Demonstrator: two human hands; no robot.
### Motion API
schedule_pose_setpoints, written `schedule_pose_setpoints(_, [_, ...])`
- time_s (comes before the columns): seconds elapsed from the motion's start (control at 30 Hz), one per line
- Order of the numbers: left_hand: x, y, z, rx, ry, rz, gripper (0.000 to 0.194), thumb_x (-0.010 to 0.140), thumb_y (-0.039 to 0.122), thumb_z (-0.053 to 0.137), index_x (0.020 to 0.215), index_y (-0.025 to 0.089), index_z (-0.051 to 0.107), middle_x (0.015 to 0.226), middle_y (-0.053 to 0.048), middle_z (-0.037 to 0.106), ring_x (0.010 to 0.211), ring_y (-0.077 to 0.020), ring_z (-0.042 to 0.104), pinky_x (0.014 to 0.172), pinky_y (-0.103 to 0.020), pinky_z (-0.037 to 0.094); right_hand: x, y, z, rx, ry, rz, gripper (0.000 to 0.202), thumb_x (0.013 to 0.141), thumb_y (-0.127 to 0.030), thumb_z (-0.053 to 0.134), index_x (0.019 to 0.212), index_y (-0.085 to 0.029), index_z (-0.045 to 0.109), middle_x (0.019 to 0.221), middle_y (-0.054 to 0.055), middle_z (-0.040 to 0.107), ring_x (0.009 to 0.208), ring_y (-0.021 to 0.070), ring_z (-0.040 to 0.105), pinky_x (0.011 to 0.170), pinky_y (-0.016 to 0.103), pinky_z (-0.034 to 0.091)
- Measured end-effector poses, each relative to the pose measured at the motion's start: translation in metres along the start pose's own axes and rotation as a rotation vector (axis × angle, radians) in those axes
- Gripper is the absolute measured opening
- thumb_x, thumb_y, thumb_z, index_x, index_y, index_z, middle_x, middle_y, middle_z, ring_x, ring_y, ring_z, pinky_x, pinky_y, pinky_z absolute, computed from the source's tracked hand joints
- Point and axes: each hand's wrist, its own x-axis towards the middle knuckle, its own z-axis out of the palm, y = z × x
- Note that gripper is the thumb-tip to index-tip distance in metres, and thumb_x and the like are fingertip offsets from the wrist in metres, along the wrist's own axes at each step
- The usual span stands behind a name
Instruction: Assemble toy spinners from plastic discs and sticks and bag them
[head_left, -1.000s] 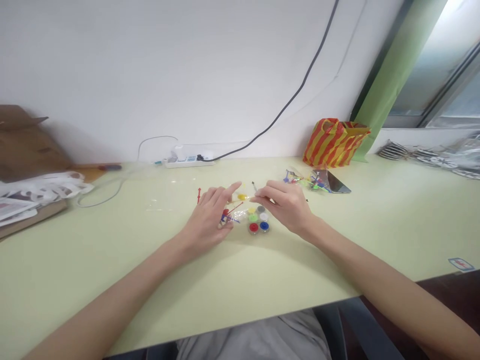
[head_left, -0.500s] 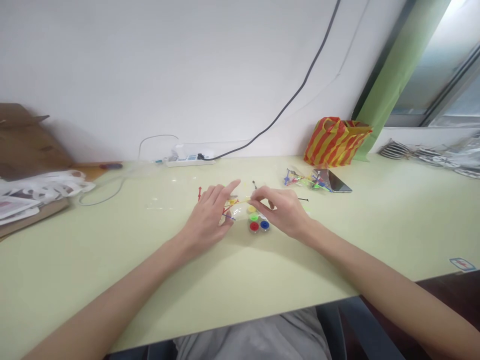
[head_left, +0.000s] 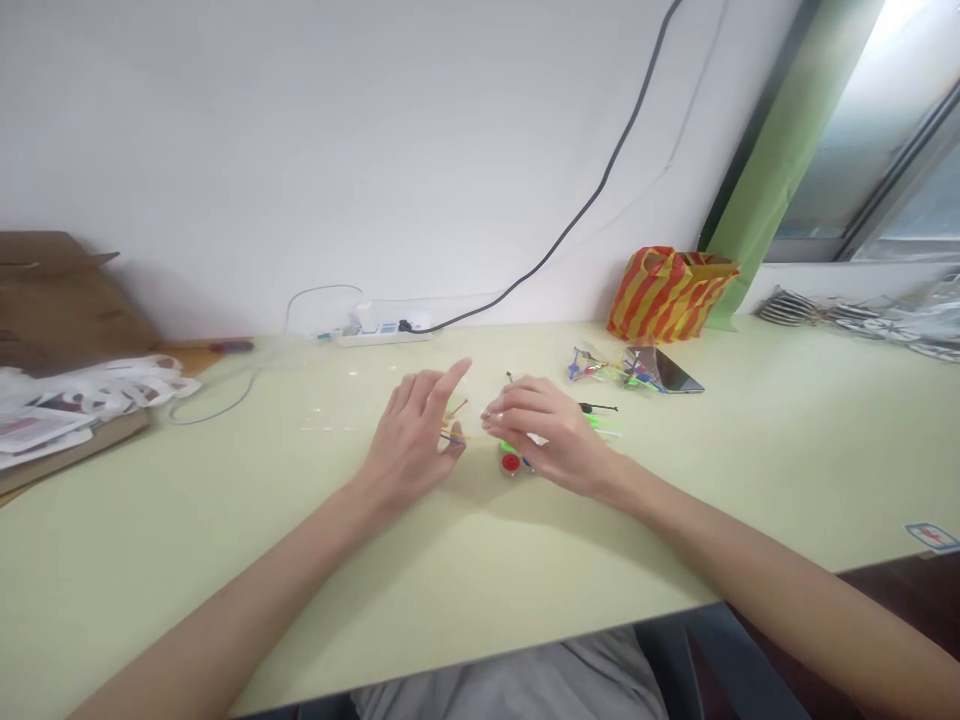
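My left hand (head_left: 411,430) is curled around several thin coloured plastic sticks (head_left: 454,436), yellow, orange and blue ends showing by the thumb, with the index finger stretched out. To its right, my right hand (head_left: 544,430) pinches a small, shiny, clear-looking piece (head_left: 487,416) at the fingertips; its kind is too small to make out. Partly under the right hand lie small round discs, a red disc (head_left: 511,463) among them, with green and blue ones mostly covered. A black stick (head_left: 600,407) and bright green pieces (head_left: 595,422) show beyond the right hand.
Bagged coloured plastic parts (head_left: 589,364) lie beside a phone (head_left: 677,371), in front of a striped bag (head_left: 667,295). A power strip (head_left: 382,334) with cables sits along the wall. Cardboard (head_left: 67,300) and white straps (head_left: 127,385) are at the left.
The yellow stick is gone from my right fingertips, which now pinch the shiny piece. The right hand has shifted slightly left over the discs. The red piece beyond my left hand no longer shows.
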Motion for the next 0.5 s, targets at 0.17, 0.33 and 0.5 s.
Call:
schedule_pose_setpoints(0.17, [0.002, -0.006, 0.001, 0.02, -0.003, -0.023, 0.09, 0.081, 0.004, 0.052, 0.16, 0.027, 0.018, 0.128, -0.013, 0.052, 0.119, -0.0322, 0.051, 0.105, -0.049, 0.044, 0.006, -0.004, -0.014, -0.035, 0.168, 0.028, 0.02, 0.102, -0.019, 0.055, 0.113, -0.025, 0.071, 0.112, 0.008, 0.077, 0.105, 0.0235, 0.067, 0.095, 0.044, 0.052])
schedule_pose_setpoints(0.33, [0.002, -0.016, 0.003, 0.026, -0.046, -0.124, 0.078, 0.084, 0.005, 0.047, 0.157, 0.023, 0.026, 0.116, -0.012, 0.054, 0.108, -0.0324, 0.052, 0.096, -0.05, 0.047, 0.008, 0.032, -0.053, -0.261, 0.299, 0.351, 0.025, 0.104, -0.025, 0.049, 0.114, -0.024, 0.072, 0.105, 0.009, 0.075, 0.098, 0.0246, 0.066, 0.091, 0.042, 0.052])
schedule_pose_setpoints(0.5, [0.003, -0.02, 0.004, -0.042, -0.069, -0.169, 0.072, 0.086, 0.007, 0.044, 0.155, 0.021, 0.029, 0.118, -0.012, 0.054, 0.111, -0.0316, 0.053, 0.094, -0.048, 0.048, -0.015, 0.089, -0.095, -0.426, -0.45, 0.782, 0.015, 0.087, -0.016, 0.064, 0.094, -0.021, 0.076, 0.093, 0.006, 0.074, 0.079, 0.0202, 0.066, 0.066, 0.03, 0.048])
